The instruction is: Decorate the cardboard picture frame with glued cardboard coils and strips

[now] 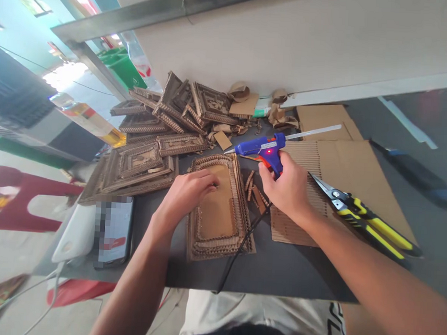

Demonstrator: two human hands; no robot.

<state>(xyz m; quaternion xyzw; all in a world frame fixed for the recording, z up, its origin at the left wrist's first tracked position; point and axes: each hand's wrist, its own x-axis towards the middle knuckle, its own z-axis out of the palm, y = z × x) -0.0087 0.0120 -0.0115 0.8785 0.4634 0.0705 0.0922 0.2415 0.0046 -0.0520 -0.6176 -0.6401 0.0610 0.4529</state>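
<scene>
My right hand (288, 186) is wrapped round the handle of a blue hot glue gun (260, 145). A clear glue stick (315, 132) juts from its back end, a red light glows on its side, and its nozzle points left. Below the nozzle lies a rectangular corrugated cardboard frame (244, 236) with layered, ridged borders and a flat brown centre. Over the upper left part of this frame is my left hand (190, 188), its fingers curled and pinched together. Whatever the fingertips hold, if anything, is too small to make out.
Finished-looking cardboard frames (141, 163) are piled at the left and back. Yellow-black shears (359, 214) lie on cardboard sheets (343, 169) at the right. A phone (115, 232), a white power bank-like block (75, 234) and an oil-coloured bottle (89, 120) stand left. A black cord (237, 253) crosses the frame.
</scene>
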